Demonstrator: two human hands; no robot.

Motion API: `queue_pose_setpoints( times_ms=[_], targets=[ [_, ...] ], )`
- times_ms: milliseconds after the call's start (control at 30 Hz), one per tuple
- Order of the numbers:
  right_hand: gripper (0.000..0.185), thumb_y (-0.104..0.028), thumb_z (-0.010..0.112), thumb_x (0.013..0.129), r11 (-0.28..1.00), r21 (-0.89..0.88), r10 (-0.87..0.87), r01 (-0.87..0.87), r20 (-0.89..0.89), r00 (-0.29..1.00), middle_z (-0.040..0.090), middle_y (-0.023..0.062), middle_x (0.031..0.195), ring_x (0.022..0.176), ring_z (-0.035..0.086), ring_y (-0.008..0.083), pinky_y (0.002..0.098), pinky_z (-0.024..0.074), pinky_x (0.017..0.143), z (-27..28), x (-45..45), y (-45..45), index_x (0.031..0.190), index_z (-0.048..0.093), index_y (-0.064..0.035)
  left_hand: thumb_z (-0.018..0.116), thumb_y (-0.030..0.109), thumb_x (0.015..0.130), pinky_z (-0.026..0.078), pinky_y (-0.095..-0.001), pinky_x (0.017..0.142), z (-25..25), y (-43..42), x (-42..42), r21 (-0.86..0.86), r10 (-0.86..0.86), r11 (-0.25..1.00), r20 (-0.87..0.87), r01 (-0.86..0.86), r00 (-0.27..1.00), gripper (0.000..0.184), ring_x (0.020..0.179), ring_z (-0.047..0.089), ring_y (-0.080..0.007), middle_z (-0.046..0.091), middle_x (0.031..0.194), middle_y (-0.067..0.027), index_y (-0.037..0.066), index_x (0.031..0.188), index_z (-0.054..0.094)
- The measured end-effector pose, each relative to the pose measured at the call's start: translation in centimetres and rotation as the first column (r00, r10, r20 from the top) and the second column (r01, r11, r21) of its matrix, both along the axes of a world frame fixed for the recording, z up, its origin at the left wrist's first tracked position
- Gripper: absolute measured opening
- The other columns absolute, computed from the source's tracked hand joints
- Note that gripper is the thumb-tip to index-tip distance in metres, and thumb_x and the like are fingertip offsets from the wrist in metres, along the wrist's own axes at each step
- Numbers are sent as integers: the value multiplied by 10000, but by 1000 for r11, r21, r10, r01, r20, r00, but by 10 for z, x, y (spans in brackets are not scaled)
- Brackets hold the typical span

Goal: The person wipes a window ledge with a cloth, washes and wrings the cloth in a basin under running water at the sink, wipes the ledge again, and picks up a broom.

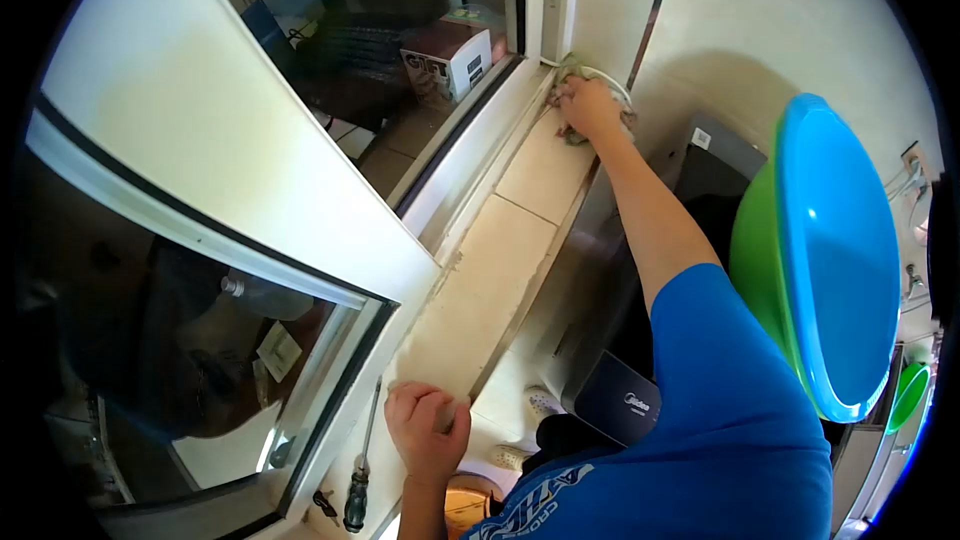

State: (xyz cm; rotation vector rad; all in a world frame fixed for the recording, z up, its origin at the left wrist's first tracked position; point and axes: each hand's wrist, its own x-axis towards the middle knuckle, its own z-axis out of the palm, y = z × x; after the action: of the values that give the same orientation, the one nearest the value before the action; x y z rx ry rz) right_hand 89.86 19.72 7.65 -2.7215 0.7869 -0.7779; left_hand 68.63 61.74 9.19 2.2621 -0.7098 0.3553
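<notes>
At the far end of the tiled window sill (pixel 480 275), my right hand (pixel 592 108) presses down on a crumpled, patterned cloth (pixel 627 122). Its fingers are bent over the cloth, which sticks out around them. My left hand (pixel 428 430) rests at the near end of the sill, fingers curled in and thumb close to them. Whatever may lie inside that curl is hidden. Just left of it lies a screwdriver (pixel 357 495) with a dark handle, its thin shaft pointing away from me.
An open window sash (pixel 240 130) stands along the left. Behind the glass is a gift box (pixel 447 62). A blue and green basin (pixel 845 260) is at the right, near a dark Midea appliance (pixel 615 398). A small black object (pixel 325 507) lies beside the screwdriver.
</notes>
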Motion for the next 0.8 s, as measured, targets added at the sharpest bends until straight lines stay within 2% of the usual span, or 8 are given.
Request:
queue_pose_setpoints(
  times_ms=[67,167,500,533,600,633,700,800],
  targets=[
    [253,-257,575,742,966,159,216,-205,-56,975,620,117,972,952,565,318,463,484,747,-5,-11,3,942,638,-115,719,69,583,403,-393,717,0,0,0,-7,-2,1000,-5,2,1000,218,801,513,-294,533,821,-78,81,723,553],
    [301,-245,587,724,932,55,351,-358,99,931,617,85,1012,973,561,304,453,486,770,-14,-33,24,994,634,-122,718,70,588,403,-393,715,1,0,-2,3,7,1000,-21,-7,1000,216,805,514,-292,532,820,-79,80,725,552],
    [313,-174,570,712,732,169,622,-660,228,749,631,121,951,871,566,358,424,481,721,-11,-87,101,1009,613,-88,713,80,641,410,-393,728,-3,1,-5,20,15,1000,57,-16,998,183,821,526,-294,548,834,-88,69,768,582],
    [313,-174,570,712,724,177,627,-667,234,743,631,121,951,871,566,358,424,481,721,-7,-91,104,1009,613,-88,706,76,656,411,-394,734,-2,0,-6,29,22,999,71,-24,997,173,828,530,-293,556,842,-88,64,787,594],
    [360,-126,554,749,588,517,636,-622,180,750,622,135,923,836,578,213,298,446,750,6,-93,101,1092,573,-17,668,48,708,428,-394,729,3,-12,2,90,-11,996,97,2,995,130,820,545,-286,581,858,-95,50,826,614],
    [360,-126,554,749,580,520,637,-627,191,747,622,135,923,836,578,213,298,446,750,2,-90,100,1092,573,-17,654,34,721,437,-392,720,10,-26,10,80,-75,995,119,66,990,116,810,549,-290,586,860,-103,41,828,611],
    [276,-163,550,770,439,627,429,-643,483,764,630,96,781,714,598,205,311,464,701,-12,-87,96,1007,601,-32,620,-9,743,459,-387,714,22,-57,33,71,-188,981,164,178,968,115,795,560,-308,592,873,-131,10,854,598],
    [277,-176,548,808,283,696,320,-660,580,749,617,61,801,741,571,132,281,462,701,1,-96,98,1019,590,-2,535,-5,772,473,-382,786,17,-102,76,153,-243,966,241,210,940,163,869,571,-314,600,927,-155,-14,924,593]
  ],
)
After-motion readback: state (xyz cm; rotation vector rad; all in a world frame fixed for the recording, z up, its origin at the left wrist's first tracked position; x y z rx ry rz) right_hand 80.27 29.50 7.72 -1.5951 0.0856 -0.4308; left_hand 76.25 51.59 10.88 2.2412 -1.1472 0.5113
